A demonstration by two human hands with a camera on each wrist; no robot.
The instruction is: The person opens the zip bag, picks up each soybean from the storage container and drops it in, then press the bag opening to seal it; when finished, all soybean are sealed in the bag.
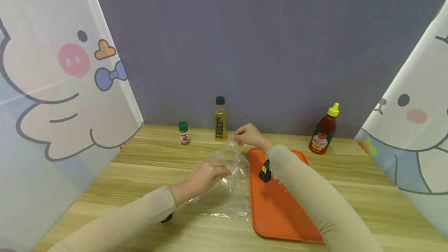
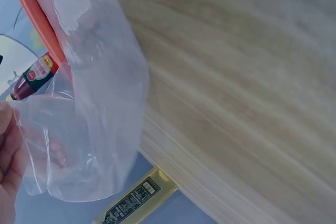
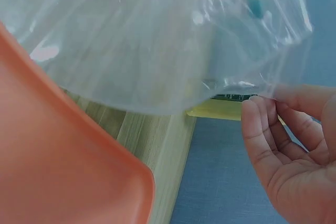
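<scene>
Head view: at the far left, a curtain (image 1: 52, 69) is seen, printed with a pink-snouted cartoon figure. Next, a small green-capped jar (image 1: 184, 134) is stood upright on the wood-grain table (image 1: 140, 166). Nearer, a clear plastic bag (image 1: 234, 199) is pinched near its upper end between the thumb and fingers of the left hand (image 1: 206, 173). Behind the bag, an oil bottle (image 1: 219, 123) with a dark cap is set upright near the grey back panel (image 1: 280, 49). By the right hand (image 1: 249, 134), higher up, the bag's edge is pinched between fingertips. The bag is spread at the left rim of an orange tray (image 1: 269, 213), on which small pale bits (image 1: 285, 191) are scattered; part of the tray is hidden by the right sleeve (image 1: 315, 189). Farther right, a yellow-capped red sauce bottle (image 1: 322, 133) is stood, beside another printed curtain (image 1: 416, 108).
</scene>
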